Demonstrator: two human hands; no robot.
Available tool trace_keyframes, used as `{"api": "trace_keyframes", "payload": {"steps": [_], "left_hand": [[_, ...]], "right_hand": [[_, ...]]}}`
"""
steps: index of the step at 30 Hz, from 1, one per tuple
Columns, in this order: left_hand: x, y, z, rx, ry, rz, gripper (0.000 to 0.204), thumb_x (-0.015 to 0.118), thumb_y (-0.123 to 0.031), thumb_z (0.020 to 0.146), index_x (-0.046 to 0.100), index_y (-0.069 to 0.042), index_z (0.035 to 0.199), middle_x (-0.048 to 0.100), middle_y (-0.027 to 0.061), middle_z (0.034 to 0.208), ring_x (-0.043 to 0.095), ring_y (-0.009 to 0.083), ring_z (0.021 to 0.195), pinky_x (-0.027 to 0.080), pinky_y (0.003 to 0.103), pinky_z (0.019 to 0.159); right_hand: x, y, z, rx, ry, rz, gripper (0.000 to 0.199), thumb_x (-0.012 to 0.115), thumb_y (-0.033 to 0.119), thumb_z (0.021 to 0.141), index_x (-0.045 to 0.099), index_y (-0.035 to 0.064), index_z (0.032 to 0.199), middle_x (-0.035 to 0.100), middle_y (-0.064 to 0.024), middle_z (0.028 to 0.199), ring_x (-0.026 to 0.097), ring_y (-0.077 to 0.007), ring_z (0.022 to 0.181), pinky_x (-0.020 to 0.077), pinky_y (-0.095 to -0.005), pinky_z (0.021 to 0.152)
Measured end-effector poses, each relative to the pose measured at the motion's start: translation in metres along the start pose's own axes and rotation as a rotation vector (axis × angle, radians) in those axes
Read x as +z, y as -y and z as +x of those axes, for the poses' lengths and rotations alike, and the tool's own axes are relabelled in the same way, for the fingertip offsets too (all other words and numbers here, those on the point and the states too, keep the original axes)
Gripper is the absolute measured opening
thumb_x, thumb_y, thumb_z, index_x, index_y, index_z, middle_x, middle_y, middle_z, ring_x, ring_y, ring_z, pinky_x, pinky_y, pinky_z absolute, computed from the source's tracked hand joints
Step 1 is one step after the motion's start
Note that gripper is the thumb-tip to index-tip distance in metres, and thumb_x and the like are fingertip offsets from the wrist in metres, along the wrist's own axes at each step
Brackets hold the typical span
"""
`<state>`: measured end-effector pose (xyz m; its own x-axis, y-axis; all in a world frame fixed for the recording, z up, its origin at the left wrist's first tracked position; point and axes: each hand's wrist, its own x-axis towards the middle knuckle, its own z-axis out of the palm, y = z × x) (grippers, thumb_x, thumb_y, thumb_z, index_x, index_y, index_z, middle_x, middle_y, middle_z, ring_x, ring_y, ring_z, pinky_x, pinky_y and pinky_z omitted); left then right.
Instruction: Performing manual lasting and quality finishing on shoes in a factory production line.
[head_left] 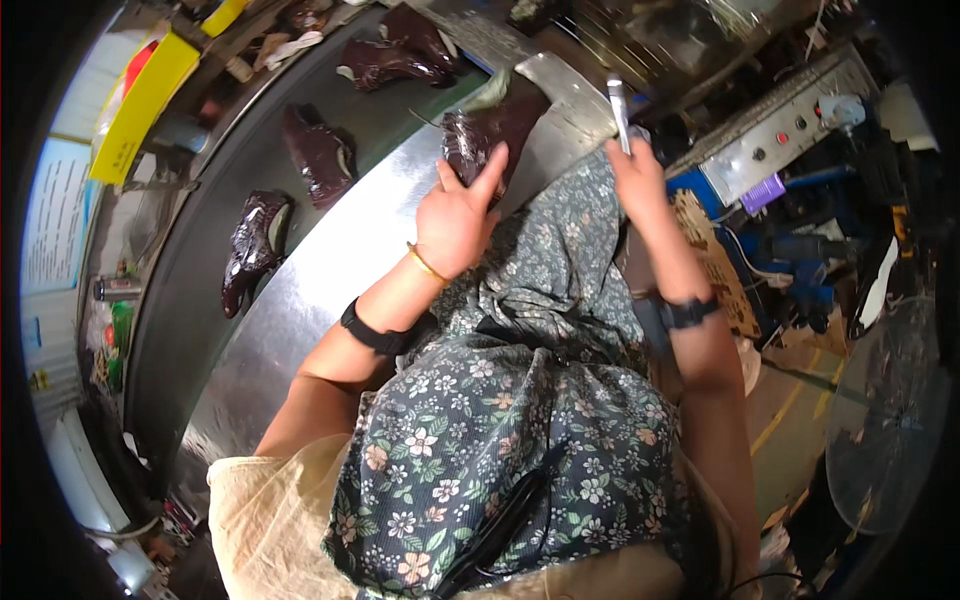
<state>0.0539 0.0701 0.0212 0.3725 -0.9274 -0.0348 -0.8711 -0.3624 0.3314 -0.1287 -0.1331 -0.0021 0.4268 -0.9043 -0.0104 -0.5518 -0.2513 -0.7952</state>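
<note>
A glossy dark brown-red ankle boot [508, 108] lies on the shiny metal worktop, with pale lining showing at its opening. My left hand [455, 215] is on the boot's near part, two fingers spread against the leather; the hand seems to hold it there, though the other fingertips are hidden. Raised to the right of the boot, my right hand [638, 178] is closed around a slim silver tool [618, 105]. The tool's upper end points away from me, apart from the boot, and its exact kind is unclear.
Several similar boots, one of them [318, 155] in the middle, stand on a dark conveyor belt [190, 300] to the left. The metal worktop [330, 240] runs alongside it. At the right is a control panel [770, 145] with buttons. A yellow box [140, 110] stands far left.
</note>
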Motion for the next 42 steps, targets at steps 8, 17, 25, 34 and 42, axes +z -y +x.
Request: {"api": "trace_keyframes", "payload": {"steps": [8, 17, 25, 34, 42], "left_hand": [[0.092, 0.045, -0.075, 0.446, -0.027, -0.1, 0.042, 0.061, -0.008, 0.084, 0.056, -0.001, 0.125, 0.058, 0.0156, 0.129, 0.051, 0.0313, 0.125, 0.037, 0.047, 0.107], [0.055, 0.03, -0.065, 0.255, -0.006, -0.588, 0.023, 0.059, -0.005, 0.086, 0.065, -0.003, 0.108, 0.066, 0.0197, 0.106, 0.064, 0.0345, 0.1, 0.052, 0.04, 0.086], [0.055, -0.009, -0.026, 0.294, 0.041, -0.686, 0.02, 0.059, -0.005, 0.089, 0.067, 0.0, 0.107, 0.07, 0.0182, 0.098, 0.069, 0.0268, 0.089, 0.052, 0.032, 0.08], [0.01, -0.127, 0.034, 0.531, 0.259, -1.031, 0.028, 0.057, -0.012, 0.096, 0.061, 0.0, 0.121, 0.064, 0.009, 0.12, 0.058, 0.0164, 0.111, 0.044, 0.029, 0.096], [0.012, -0.113, 0.086, -0.029, 1.059, -2.2, 0.044, 0.046, -0.042, 0.099, 0.058, -0.005, 0.12, 0.067, 0.0063, 0.106, 0.066, 0.0196, 0.089, 0.054, 0.033, 0.081]], "right_hand": [[0.08, -0.024, 0.015, -0.477, 0.037, -0.41, 0.043, 0.069, 0.023, 0.08, 0.06, 0.0033, 0.118, 0.05, -0.0247, 0.133, 0.047, -0.0374, 0.124, 0.038, -0.0421, 0.104], [-0.378, -0.075, -0.031, -0.029, -0.419, -0.942, 0.04, 0.058, 0.032, 0.091, 0.058, 0.0078, 0.123, 0.066, -0.0173, 0.112, 0.065, -0.0343, 0.1, 0.0498, -0.0421, 0.087], [-0.407, -0.098, -0.061, 0.25, -0.908, -0.828, 0.07, 0.076, 0.034, 0.064, 0.055, 0.0112, 0.127, 0.059, -0.0187, 0.12, 0.059, -0.0367, 0.106, 0.0482, -0.045, 0.09], [-0.226, -0.034, -0.13, -0.463, -0.937, -0.394, 0.083, 0.083, 0.016, 0.055, 0.048, 0.0038, 0.13, 0.047, -0.0225, 0.132, 0.047, -0.0393, 0.122, 0.0386, -0.0447, 0.103], [-0.085, 0.023, -0.133, -0.356, -0.064, 0.56, 0.09, 0.056, 0.057, 0.089, 0.02, 0.0008, 0.149, 0.03, -0.0209, 0.149, 0.044, -0.0313, 0.128, 0.037, -0.0425, 0.104]]}}
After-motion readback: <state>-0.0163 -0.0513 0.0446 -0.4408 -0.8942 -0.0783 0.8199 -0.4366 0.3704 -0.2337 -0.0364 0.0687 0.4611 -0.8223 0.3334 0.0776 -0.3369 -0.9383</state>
